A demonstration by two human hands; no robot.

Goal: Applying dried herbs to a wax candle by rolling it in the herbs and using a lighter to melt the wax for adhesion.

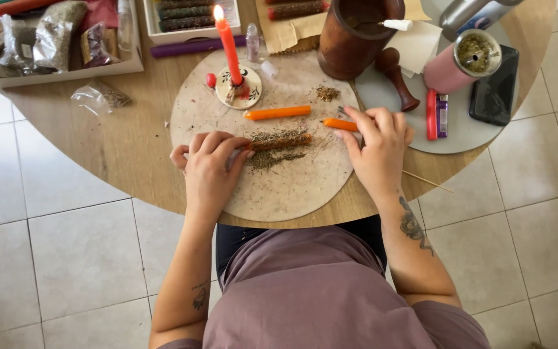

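Observation:
My left hand (pixel 209 169) rests on a round pale board (pixel 292 194), fingertips touching the left end of an orange candle coated in dried herbs (pixel 280 139), with loose herbs (pixel 272 158) beside it. My right hand (pixel 377 145) is closed around the end of a plain orange candle (pixel 340 124) at the board's right edge. Another bare orange candle (pixel 278 113) lies above the coated one. A lit red candle (pixel 228 45) stands upright in a small round holder (pixel 239 89) at the board's top.
A brown wooden mortar (pixel 354 35) and pestle (pixel 397 77) stand at the back right. A pink cup (pixel 460 64), dark phone (pixel 495 87) and red lighter (pixel 432 115) sit on a grey mat. Boxes of herb bags (pixel 53 39) and coated candles (pixel 185 16) line the back. A purple candle (pixel 192 46) lies nearby.

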